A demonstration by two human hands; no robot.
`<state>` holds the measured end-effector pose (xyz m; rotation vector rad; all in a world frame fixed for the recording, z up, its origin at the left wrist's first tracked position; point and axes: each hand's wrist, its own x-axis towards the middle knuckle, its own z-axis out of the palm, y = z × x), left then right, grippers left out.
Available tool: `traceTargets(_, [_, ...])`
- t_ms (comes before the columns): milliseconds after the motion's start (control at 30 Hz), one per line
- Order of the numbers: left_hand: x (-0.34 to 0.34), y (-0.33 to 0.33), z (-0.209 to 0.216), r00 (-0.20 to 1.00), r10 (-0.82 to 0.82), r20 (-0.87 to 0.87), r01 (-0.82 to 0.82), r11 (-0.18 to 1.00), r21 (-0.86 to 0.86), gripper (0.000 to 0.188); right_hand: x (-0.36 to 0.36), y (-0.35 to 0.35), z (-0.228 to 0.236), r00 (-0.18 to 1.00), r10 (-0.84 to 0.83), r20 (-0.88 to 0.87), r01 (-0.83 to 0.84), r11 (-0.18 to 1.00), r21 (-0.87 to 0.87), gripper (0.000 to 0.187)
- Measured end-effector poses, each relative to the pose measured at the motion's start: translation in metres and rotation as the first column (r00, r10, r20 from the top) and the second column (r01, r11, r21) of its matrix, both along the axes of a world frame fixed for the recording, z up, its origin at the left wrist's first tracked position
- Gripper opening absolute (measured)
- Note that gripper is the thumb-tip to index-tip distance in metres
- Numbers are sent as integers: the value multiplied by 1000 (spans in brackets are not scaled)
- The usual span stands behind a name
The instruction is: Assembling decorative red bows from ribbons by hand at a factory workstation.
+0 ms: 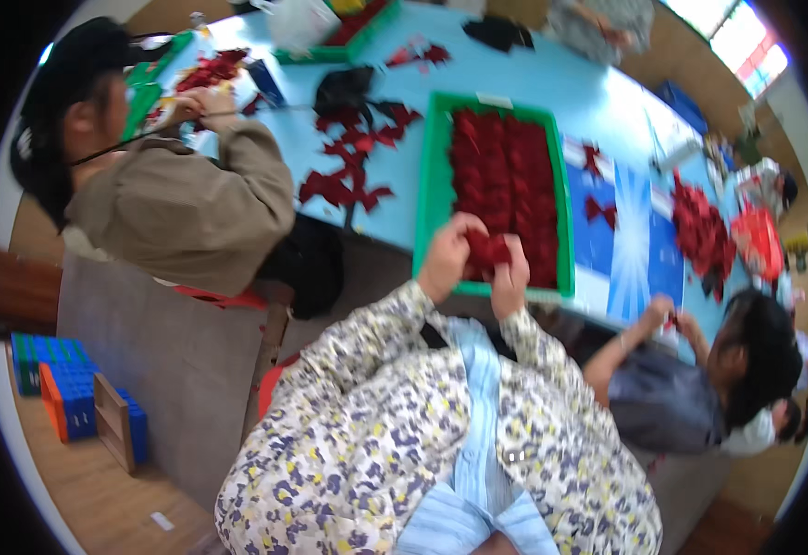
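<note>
Presently, the red piece [486,251] is held in the grip of the left hand [447,262] and right hand [510,279], above the near end of the green tray [434,166]; probably, its edges should be pinched lightly.

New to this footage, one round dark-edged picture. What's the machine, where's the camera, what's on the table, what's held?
There is no machine: these are a person's two bare hands. The single picture comes from a wide fisheye camera worn on that person's head, looking down, so straight edges bend toward the rim.

The left hand and right hand hold a small dark red piece between their fingers, over the near end of a green tray packed with similar red pieces in rows. The tray stands on a light blue table. Scattered red pieces lie to its left, and a red heap to its right. Other people sit working on either side.
</note>
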<state>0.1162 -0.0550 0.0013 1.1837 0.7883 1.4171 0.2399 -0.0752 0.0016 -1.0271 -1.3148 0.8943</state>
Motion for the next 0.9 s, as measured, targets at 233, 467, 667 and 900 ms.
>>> traceTargets(233, [-14, -2, 14, 995, -94, 23, 96, 981, -171, 23, -3, 3, 5, 999, 28, -31, -31, 996, -89, 9])
traceTargets(467, [-11, -17, 14, 986, -56, 155, 82, 983, -166, 17, -8, -10, 10, 967, 106, -232, -135, 984, -114, 4])
traceTargets(667, [-20, -21, 15, 985, -49, 164, 87, 969, -232, 17, -13, -9, 12, 982, 144, -121, -163, 973, -166, 13])
traceTargets(900, [-30, -23, 23, 956, -104, 273, 171, 957, -235, 17, -24, -8, 10, 990, 90, -108, -95, 995, -38, 15])
